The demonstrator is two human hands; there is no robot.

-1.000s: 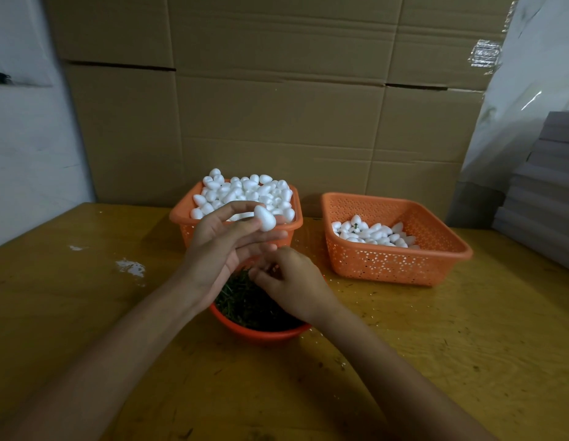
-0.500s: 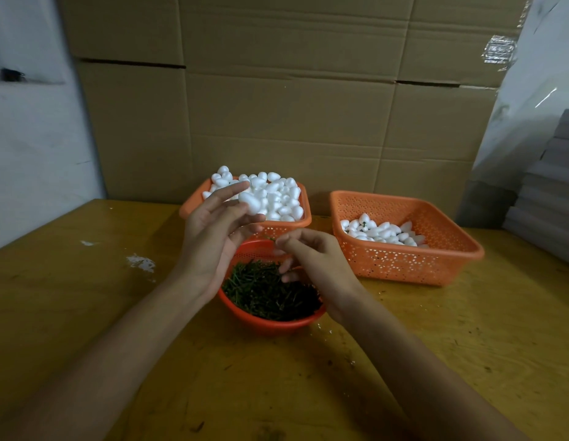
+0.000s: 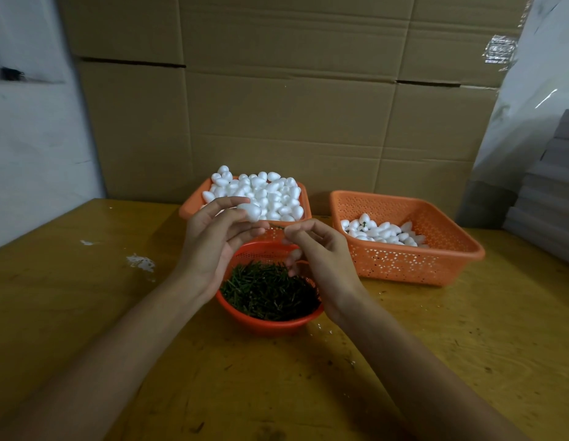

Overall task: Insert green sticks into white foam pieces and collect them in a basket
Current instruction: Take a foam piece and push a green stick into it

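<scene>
My left hand (image 3: 213,243) pinches a white egg-shaped foam piece (image 3: 249,212) between thumb and fingertips, above the round orange bowl (image 3: 270,326) of green sticks (image 3: 270,291). My right hand (image 3: 318,253) pinches a thin green stick (image 3: 276,227) whose tip points left toward the foam piece, a short gap apart. Behind stands an orange basket (image 3: 303,192) heaped with plain foam pieces (image 3: 260,189). At the right, a second orange basket (image 3: 436,259) holds several foam pieces (image 3: 381,232), some showing green stick ends.
The wooden table (image 3: 467,329) carries white crumbs (image 3: 141,261) at the left and small debris around the bowl. A wall of cardboard boxes (image 3: 276,106) rises behind the baskets. Stacked grey sheets (image 3: 550,192) lean at the right edge.
My right hand rose out of the stick bowl with a green stick and came up level with the foam piece in my left hand. The view shifted slightly.
</scene>
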